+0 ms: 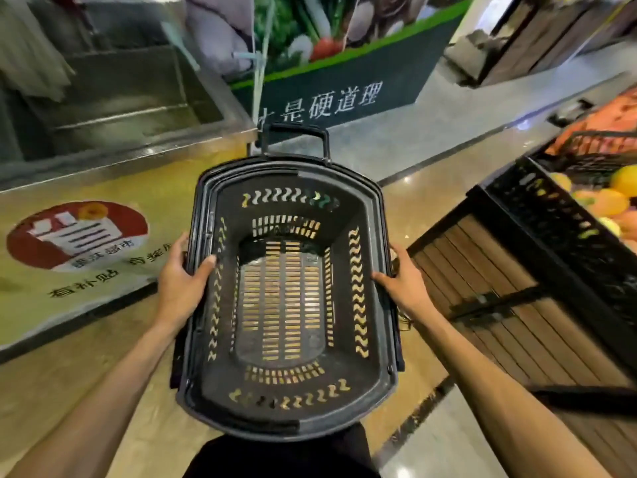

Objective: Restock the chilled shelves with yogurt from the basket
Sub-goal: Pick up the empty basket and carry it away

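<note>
A black plastic shopping basket with slotted walls and floor hangs in front of me over the shop floor. Nothing lies inside it; no yogurt shows anywhere in view. My left hand grips its left rim, thumb curled over the inside edge. My right hand grips the right rim the same way. A pull handle sticks up at the basket's far end.
A steel chest freezer with a yellow front panel stands at the left. At the right, a wooden slatted stand carries black crates of oranges. A dark banner with white characters stands ahead. Polished tile floor runs between them.
</note>
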